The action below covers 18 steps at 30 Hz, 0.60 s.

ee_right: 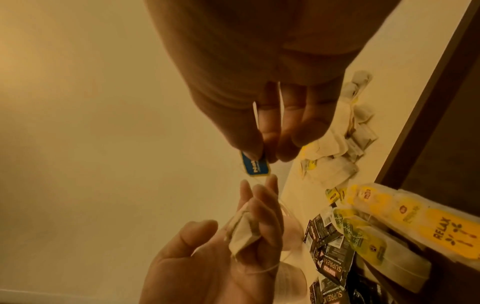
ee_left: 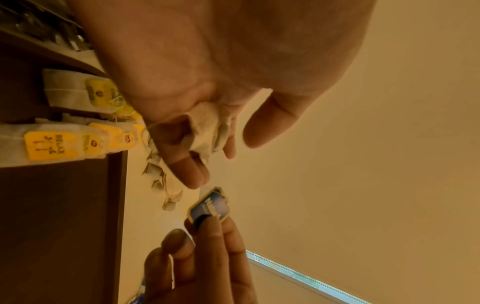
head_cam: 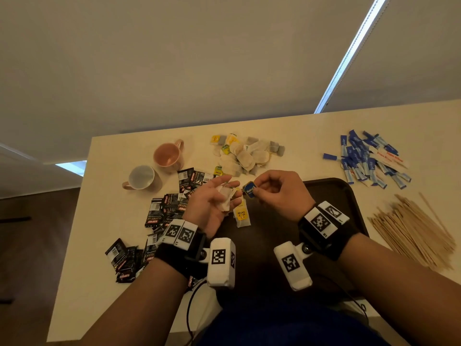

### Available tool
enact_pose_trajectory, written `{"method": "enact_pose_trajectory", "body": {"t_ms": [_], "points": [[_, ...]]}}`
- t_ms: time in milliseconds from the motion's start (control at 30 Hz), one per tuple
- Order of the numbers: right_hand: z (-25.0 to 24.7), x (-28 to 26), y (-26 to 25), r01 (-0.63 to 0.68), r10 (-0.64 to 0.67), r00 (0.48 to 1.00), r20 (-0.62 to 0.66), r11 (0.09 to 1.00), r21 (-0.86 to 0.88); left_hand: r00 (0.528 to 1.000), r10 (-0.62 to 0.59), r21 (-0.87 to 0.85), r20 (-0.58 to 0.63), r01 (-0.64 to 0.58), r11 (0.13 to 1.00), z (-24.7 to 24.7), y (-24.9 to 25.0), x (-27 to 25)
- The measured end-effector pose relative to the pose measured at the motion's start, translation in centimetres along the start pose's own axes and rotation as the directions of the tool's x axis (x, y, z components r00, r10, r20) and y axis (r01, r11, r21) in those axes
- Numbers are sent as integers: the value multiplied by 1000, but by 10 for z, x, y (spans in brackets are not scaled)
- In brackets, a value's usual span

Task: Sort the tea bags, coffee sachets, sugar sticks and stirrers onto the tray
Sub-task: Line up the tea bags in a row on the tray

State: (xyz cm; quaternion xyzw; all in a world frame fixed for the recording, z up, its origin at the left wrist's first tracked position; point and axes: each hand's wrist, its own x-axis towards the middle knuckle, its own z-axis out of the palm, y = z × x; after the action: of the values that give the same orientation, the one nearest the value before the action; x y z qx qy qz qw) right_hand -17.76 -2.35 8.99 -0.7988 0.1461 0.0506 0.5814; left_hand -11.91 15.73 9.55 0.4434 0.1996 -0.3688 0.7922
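My left hand (head_cam: 223,194) is palm up over the tray's left edge, its fingers lightly bent round a white tea bag (head_cam: 225,199) tucked between them (ee_right: 242,232). My right hand (head_cam: 259,188) pinches that bag's small blue paper tag (head_cam: 249,190) between thumb and forefinger, just beyond the left fingertips. In the right wrist view a thin string (ee_right: 259,270) loops across the left palm. The dark brown tray (head_cam: 336,196) lies under both hands. Tea bags with yellow tags, one reading RELAX (head_cam: 241,216), lie on its left part.
On the cream table (head_cam: 287,126) a tea bag pile (head_cam: 247,153) lies behind the tray. Black coffee sachets (head_cam: 169,211) are scattered at left, blue sugar sticks (head_cam: 366,158) at far right, wooden stirrers (head_cam: 411,228) at right. A pink mug (head_cam: 168,154) and a white mug (head_cam: 142,177) stand back left.
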Motion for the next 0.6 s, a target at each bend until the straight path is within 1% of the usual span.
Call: {"method": "enact_pose_trajectory", "body": {"t_ms": [100,133,200,233,300,367,400,467,533,600], "points": [[-5,-10,-6,45,-40,996,78,997,-56,999,13,41,33,-14,999,4,-1,-2],[-6,-14,-9,87,-77,991,111,993,-84,998,19,44,53,-21,999,6,-2,-3],[-6,-20,-15,217,-194,967,163,966,-140,997,25,31,74,-27,999,9,-3,-4],[-5,-23,-16,295,-266,947,179,941,-164,996,22,19,85,-24,1000,10,-4,-5],[-2,-26,-19,456,-415,886,207,860,-229,995,8,-20,101,-6,1000,14,-3,-8],[1,-27,-19,555,-497,831,251,772,-309,994,-15,-43,111,20,999,18,-3,-12],[2,-26,-19,580,-515,814,268,739,-343,993,-25,-42,116,30,999,20,-3,-14],[4,-23,-21,601,-536,799,271,697,-391,992,-45,-21,119,48,999,23,-2,-16],[4,-22,-24,603,-545,797,260,687,-407,991,-63,6,116,63,998,22,-2,-16],[3,-21,-26,597,-542,801,254,695,-402,991,-67,37,117,63,997,20,-2,-14]]}}
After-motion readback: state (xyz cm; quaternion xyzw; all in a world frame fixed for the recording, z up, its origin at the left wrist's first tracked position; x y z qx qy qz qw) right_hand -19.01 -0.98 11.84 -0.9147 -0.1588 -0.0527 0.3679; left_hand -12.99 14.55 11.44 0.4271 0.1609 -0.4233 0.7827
